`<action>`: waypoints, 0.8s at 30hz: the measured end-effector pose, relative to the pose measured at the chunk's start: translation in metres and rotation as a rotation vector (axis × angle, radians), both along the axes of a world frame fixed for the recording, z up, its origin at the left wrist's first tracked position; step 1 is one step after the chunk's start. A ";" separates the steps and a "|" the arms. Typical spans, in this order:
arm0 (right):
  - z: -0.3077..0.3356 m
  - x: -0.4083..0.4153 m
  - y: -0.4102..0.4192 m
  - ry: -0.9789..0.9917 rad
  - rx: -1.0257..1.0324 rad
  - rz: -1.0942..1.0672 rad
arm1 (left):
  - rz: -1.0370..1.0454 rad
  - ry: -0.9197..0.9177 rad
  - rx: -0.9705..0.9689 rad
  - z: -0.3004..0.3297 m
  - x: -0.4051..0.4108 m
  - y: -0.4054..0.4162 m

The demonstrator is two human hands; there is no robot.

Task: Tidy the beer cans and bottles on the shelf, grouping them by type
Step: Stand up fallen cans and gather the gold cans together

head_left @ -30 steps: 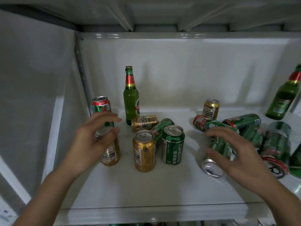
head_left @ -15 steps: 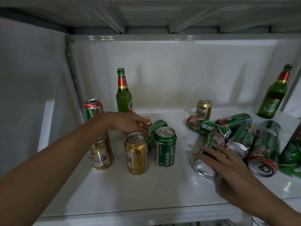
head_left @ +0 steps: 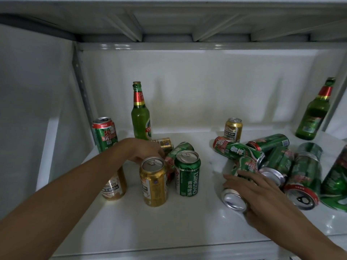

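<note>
Barely started: cans on the shelf point(head_left: 187, 231) are still mixed. My left hand point(head_left: 144, 150) reaches the tipped gold can point(head_left: 163, 143) behind the upright ones, grip hidden, can't tell. Right hand point(head_left: 249, 192) wraps a lying green can point(head_left: 238, 182) from the right-side pile. Bottles point(head_left: 140, 117) stand well apart.

A white metal shelf board point(head_left: 131, 226) is spanning the lower frame, dimly lit. A pale back panel point(head_left: 206, 87) is filling the centre, catching faint glare along its upper edge. A ribbed grey shelf underside point(head_left: 169, 21) is running across the top. At the left, a perforated upright post point(head_left: 82, 87) is standing beside a grey wall point(head_left: 33, 102).
</note>
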State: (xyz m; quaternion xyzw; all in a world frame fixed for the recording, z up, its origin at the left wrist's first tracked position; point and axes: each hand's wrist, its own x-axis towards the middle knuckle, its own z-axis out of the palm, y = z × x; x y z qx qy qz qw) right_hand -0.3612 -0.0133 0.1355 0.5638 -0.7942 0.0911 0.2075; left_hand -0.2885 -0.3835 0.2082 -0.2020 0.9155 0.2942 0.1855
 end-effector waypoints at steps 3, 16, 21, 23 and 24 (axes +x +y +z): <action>0.005 0.001 0.000 0.026 0.000 -0.014 | 0.076 0.001 0.066 0.007 0.005 0.007; 0.070 0.015 -0.004 -0.242 -0.500 -0.057 | 0.181 0.623 -0.008 0.067 0.050 0.021; 0.086 0.030 -0.014 -0.569 -0.767 -0.022 | 0.152 0.767 -0.064 0.080 0.078 0.014; 0.087 0.040 -0.021 -0.659 -0.770 -0.003 | 0.169 0.803 -0.058 0.084 0.090 0.009; 0.087 0.045 -0.024 -0.687 -0.759 0.015 | 0.169 0.801 -0.061 0.085 0.095 0.007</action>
